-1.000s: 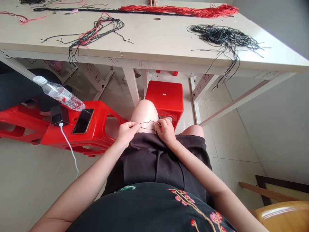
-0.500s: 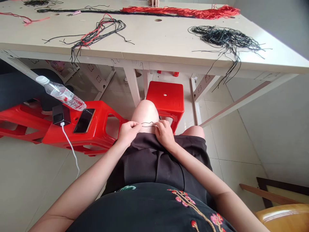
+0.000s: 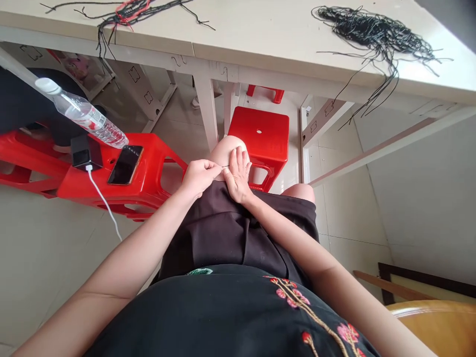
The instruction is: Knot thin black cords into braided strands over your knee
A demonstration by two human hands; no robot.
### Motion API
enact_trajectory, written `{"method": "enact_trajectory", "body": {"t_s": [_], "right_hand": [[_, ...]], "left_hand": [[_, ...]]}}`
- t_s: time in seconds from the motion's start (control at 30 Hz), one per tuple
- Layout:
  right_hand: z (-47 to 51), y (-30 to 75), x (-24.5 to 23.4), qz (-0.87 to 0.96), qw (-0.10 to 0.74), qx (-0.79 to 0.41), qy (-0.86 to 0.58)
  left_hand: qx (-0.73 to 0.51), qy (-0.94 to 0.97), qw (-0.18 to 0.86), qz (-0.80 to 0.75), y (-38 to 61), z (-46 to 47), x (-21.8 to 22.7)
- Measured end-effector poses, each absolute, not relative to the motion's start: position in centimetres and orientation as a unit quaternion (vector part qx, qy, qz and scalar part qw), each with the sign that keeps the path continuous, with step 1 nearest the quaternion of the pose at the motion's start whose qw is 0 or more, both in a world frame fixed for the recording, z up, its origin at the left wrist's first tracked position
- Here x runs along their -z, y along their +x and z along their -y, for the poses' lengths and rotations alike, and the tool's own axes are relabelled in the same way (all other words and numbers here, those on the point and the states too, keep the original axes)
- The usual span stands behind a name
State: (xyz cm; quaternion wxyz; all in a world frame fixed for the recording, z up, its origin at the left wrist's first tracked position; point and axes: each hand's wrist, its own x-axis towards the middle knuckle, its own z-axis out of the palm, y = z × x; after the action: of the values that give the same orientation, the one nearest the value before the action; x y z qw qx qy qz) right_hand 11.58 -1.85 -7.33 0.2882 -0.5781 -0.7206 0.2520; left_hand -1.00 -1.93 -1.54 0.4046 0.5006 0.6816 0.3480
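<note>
A short stretch of thin black cord (image 3: 225,166) runs between my hands over my bare knee (image 3: 226,147). My left hand (image 3: 202,176) pinches the cord between thumb and fingertips at the knee's left side. Flat on the thigh lies my right hand (image 3: 238,176), its fingers straight and pointing away from me. The cord passes under or against that palm, and the rest of it is hidden there. Dark skirt cloth (image 3: 223,223) covers my lap just below both hands.
Bundles of black cord (image 3: 375,34) and black-and-red cord (image 3: 130,12) lie on the table (image 3: 253,47) ahead. On a red stool (image 3: 148,148) to the left are a water bottle (image 3: 87,116), a phone (image 3: 125,164) and a charger (image 3: 85,151). Another red stool (image 3: 260,131) stands beyond my knee.
My right hand has gone from pinching the cord to lying flat over it on the thigh. My left hand keeps its pinch. The view has tilted down, so the table sits higher.
</note>
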Motion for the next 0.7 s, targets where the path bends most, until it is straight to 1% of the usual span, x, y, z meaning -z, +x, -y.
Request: {"method": "enact_trajectory", "body": {"t_s": [0.17, 0.7], "right_hand": [[-0.5, 11.0, 5.8, 0.642, 0.332, -0.259, -0.641], [-1.8, 10.7, 4.7, 0.599, 0.353, -0.274, -0.665]], "left_hand": [[-0.333, 0.502, 0.406, -0.687, -0.7, 1.1, 1.2], [-0.341, 0.470, 0.431, -0.691, -0.2, -0.6, 0.8]]}}
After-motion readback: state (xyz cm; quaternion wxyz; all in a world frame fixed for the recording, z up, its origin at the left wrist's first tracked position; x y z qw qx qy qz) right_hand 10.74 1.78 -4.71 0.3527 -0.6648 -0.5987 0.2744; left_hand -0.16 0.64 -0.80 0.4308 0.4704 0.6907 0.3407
